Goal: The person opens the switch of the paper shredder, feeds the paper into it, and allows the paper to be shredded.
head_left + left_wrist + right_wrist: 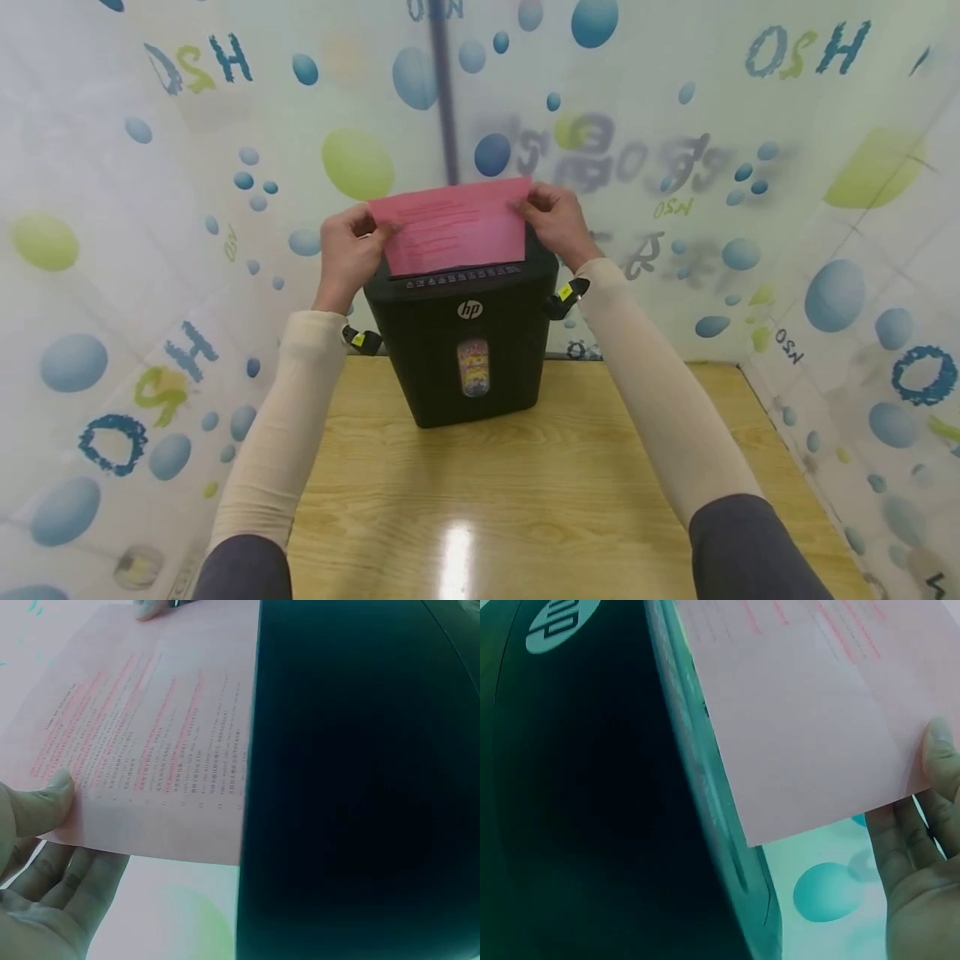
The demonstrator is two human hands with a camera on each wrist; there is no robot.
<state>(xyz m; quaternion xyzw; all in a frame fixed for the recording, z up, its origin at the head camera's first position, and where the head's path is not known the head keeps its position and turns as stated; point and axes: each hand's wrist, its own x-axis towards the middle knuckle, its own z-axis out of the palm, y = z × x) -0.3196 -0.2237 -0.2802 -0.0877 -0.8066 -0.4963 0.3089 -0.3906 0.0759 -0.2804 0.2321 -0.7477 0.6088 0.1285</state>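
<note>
A pink sheet of paper point(457, 229) with printed, highlighted lines stands upright over the top of a black HP paper shredder point(465, 350). Its lower edge meets the shredder's top, just behind the row of small icons. My left hand point(349, 254) pinches the sheet's left edge, thumb on the printed face and fingers behind. At the upper right corner my right hand point(558, 221) pinches the paper the same way. The left wrist view shows the left thumb point(46, 806) flat on the paper; in the right wrist view the right thumb point(941, 750) presses near the side edge.
The shredder stands at the back of a wooden table point(480, 492), close to the patterned curtain point(645, 108). Its front window point(474, 367) shows colourful paper shreds inside. Similar curtain panels hang along the left and right sides.
</note>
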